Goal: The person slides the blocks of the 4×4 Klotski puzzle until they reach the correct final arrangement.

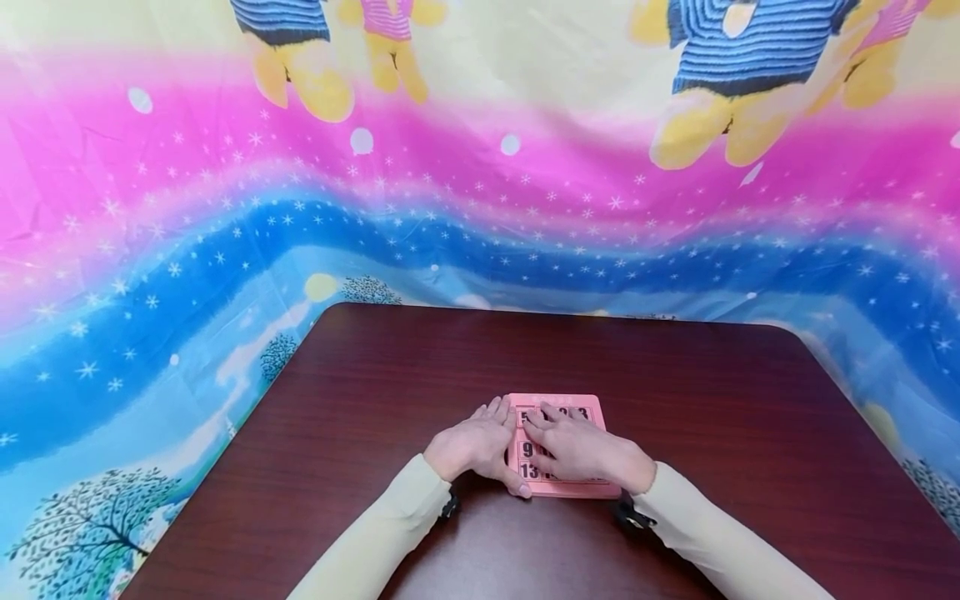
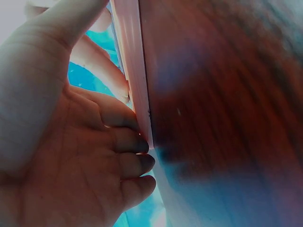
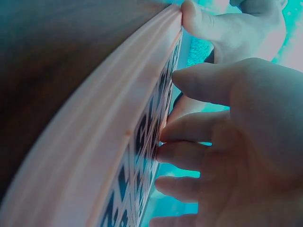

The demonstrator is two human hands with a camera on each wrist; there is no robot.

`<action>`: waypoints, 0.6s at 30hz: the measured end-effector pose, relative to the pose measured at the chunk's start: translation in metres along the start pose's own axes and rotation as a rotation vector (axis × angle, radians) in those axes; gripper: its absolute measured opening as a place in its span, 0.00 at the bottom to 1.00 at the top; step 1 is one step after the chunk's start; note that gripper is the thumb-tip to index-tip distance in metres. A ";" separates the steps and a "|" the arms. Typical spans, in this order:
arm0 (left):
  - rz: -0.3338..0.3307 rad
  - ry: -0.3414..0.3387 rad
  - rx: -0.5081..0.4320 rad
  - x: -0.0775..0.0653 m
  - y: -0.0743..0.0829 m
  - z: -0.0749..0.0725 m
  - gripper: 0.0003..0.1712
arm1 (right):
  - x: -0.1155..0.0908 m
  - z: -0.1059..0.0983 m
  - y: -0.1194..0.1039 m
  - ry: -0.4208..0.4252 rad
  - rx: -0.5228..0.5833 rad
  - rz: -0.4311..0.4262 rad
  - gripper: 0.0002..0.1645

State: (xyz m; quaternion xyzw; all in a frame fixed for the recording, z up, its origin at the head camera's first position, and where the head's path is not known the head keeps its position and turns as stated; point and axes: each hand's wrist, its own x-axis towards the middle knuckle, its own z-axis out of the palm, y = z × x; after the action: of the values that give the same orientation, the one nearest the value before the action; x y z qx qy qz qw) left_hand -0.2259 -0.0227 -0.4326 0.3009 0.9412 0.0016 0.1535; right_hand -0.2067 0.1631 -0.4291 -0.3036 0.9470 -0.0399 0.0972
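Note:
A pink sliding number puzzle [image 1: 527, 451] lies flat on the dark wooden table, its square tiles marked with black numbers. My left hand [image 1: 478, 443] rests along its left edge, fingers stretched out and the thumb near the lower left corner. Over the tiles lies my right hand [image 1: 579, 446], fingers spread and nearly straight, hiding many of the numbers. In the right wrist view, the fingertips [image 3: 171, 151] of that hand meet the tile face, and the thick pink frame shows from the side. The left wrist view has the left fingers [image 2: 135, 142] beside the puzzle's edge.
The brown table [image 1: 360, 375] has rounded far corners. A colourful cloth [image 1: 465, 192] with bears and snowflakes hangs behind it and down both sides. Both forearms, in pale sleeves [image 1: 390, 517], come in from the near edge, with dark wrist devices [image 1: 633, 515].

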 end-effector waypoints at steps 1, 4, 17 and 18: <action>0.001 -0.001 0.002 0.000 0.000 0.000 0.74 | -0.001 0.001 -0.001 0.007 -0.002 -0.004 0.36; 0.004 -0.001 0.017 0.000 0.000 0.000 0.74 | -0.006 0.002 -0.004 0.020 -0.012 -0.009 0.35; -0.004 0.003 -0.004 -0.001 0.001 -0.001 0.74 | -0.019 0.002 -0.005 0.047 0.011 -0.035 0.33; -0.005 0.004 -0.003 -0.001 0.001 0.000 0.74 | -0.019 0.002 -0.003 0.044 0.014 -0.022 0.33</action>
State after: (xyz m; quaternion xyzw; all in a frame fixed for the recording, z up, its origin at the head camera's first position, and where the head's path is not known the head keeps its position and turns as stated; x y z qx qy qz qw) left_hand -0.2251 -0.0223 -0.4319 0.2982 0.9423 0.0031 0.1521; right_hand -0.1898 0.1719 -0.4274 -0.3122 0.9452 -0.0540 0.0782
